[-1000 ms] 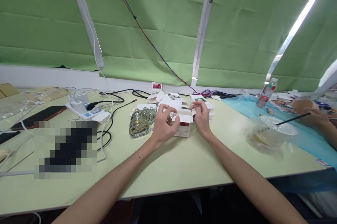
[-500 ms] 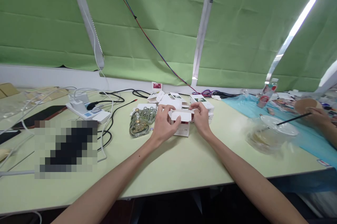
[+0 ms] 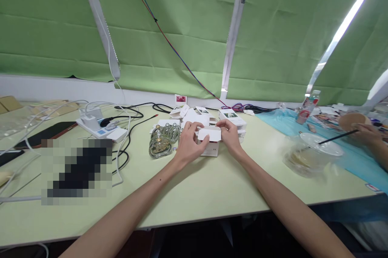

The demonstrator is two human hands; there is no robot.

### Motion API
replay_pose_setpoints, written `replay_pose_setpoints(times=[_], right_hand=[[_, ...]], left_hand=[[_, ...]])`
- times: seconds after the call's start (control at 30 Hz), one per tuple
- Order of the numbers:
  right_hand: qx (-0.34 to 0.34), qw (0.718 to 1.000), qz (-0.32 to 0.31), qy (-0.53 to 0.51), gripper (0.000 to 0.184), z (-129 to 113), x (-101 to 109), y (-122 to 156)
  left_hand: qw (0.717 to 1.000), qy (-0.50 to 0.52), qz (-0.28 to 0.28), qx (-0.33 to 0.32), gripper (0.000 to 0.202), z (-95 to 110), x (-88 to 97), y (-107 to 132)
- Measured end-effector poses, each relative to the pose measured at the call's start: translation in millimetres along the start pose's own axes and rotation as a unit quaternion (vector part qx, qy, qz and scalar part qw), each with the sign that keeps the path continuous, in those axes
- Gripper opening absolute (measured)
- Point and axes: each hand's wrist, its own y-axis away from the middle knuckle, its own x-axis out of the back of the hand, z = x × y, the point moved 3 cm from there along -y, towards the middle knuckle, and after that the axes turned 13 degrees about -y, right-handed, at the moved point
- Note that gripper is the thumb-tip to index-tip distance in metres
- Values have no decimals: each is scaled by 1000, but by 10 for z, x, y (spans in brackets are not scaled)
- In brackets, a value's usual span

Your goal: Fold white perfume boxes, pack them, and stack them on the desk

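Both of my hands hold a small white and red cardboard box (image 3: 210, 141) that stands on the pale green table (image 3: 194, 185). My left hand (image 3: 188, 141) pinches its left side with thumb and fingers. My right hand (image 3: 230, 136) grips its right side, fingers curled on the white top flap. Just left of my left hand sit glass perfume bottles (image 3: 160, 141). More small white boxes (image 3: 233, 119) lie behind the held one.
A white power strip (image 3: 100, 127) with cables and a dark phone (image 3: 45, 134) lie at the left. A clear bowl (image 3: 306, 157) stands on a blue sheet at the right, where another person's hand (image 3: 368, 134) holds a thin black stick. A plastic bottle (image 3: 306, 107) stands behind.
The top flap of the box has come down lower, and my fingers have closed in on the box. My right hand has dropped slightly.
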Motion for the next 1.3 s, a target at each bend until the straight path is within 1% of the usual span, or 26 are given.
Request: replay_pose_setpoints(times=[0.13, 0.33, 0.4, 0.5, 0.57, 0.67, 0.8, 0.97, 1.2, 1.3], right_hand=[[-23, 999, 13, -47, 20, -27, -14, -18], [-83, 987, 32, -132, 17, -74, -54, -10], [-111, 980, 34, -160, 27, -73, -63, -1], [-168, 962, 9, -213, 45, -39, -73, 9], [-199, 952, -16, -234, 52, -6, -71, 12], [-223, 946, -32, -235, 57, 43, -47, 9], [-254, 936, -41, -240, 60, 81, -34, 10], [-314, 906, -63, -276, 65, 67, -59, 32], [-337, 886, -82, -309, 70, 30, -89, 62], [-347, 877, -72, -325, 70, 31, -105, 69]], left_hand=[[1000, -5, 7, -12, 18, 4, 2, 10], [997, -32, 48, -51, 14, 30, 26, 32], [995, -34, 65, -69, 13, 31, 28, 39], [991, -30, 87, -101, 12, 31, 29, 52], [986, -32, 103, -124, 12, 34, 32, 61], [981, -39, 119, -148, 13, 42, 36, 73], [977, -37, 129, -163, 13, 54, 39, 84], [973, -42, 140, -179, 14, 79, 47, 93], [972, -41, 139, -186, 14, 94, 49, 98], [973, -37, 129, -186, 14, 89, 35, 103]])
